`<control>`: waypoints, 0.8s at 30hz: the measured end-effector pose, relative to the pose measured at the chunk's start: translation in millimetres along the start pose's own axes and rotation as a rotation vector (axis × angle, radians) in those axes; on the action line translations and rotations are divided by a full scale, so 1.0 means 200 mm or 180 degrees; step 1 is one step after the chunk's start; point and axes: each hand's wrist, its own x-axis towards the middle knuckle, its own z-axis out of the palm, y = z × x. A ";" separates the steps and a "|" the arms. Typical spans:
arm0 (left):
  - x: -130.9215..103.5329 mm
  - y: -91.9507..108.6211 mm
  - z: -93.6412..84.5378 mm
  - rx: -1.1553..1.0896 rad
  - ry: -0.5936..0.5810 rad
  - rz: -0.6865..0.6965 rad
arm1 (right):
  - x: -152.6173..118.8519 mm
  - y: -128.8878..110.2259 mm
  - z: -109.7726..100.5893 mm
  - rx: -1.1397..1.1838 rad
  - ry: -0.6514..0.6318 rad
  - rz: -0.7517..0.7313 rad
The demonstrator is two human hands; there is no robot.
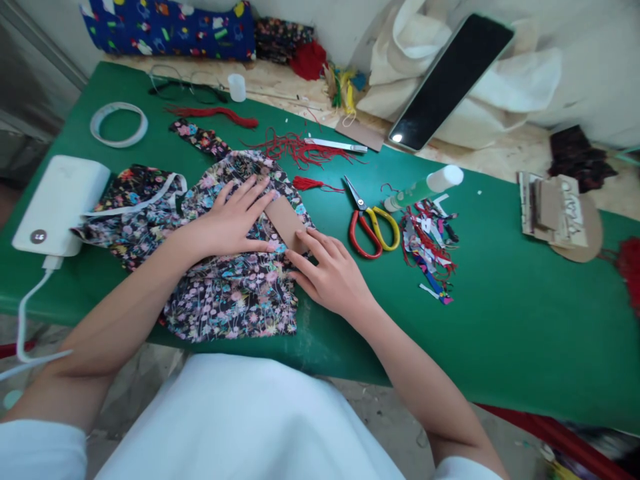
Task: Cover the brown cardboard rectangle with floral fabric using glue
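Fabric, flower-printed, lies nearest me, my left hand spread flat on it, gripping nothing; my right hand, unclenched, touches a cardboard strip atop the fabric. Beyond lie scissors, then a smartphone.

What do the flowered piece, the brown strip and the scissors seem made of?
Flowered piece: probably matte woven cloth; it creases softly and its lower edge looks ragged.
Brown strip: likely cardboard, matte, flat and straight-edged.
Scissors: blades look like grey metal; the smooth red and yellow handles may be plastic or coated metal.
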 end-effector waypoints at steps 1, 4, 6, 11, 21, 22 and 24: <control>0.00 0.00 0.00 -0.0007 -0.0007 0.0000 | 0.00 0.00 0.00 0.0002 0.0014 0.0009; 0.00 -0.01 0.00 -0.0029 -0.0002 0.0024 | 0.00 0.01 -0.01 0.0017 0.0064 0.0031; 0.00 -0.02 0.00 -0.0058 0.0016 0.0100 | 0.00 0.01 -0.01 0.0017 0.0090 0.0062; 0.00 -0.08 -0.07 -0.0118 0.0600 0.0408 | -0.02 -0.01 0.00 0.0024 0.0093 0.0157; -0.05 0.05 -0.16 0.0194 0.1588 0.0278 | -0.04 0.00 0.04 0.0337 0.0193 0.0282; -0.04 0.06 -0.14 0.0255 0.1507 0.0357 | -0.04 0.00 0.04 0.0391 0.0208 0.0298; -0.03 0.08 -0.11 0.0402 0.1390 0.0572 | -0.04 0.01 0.04 0.0483 0.0231 0.0330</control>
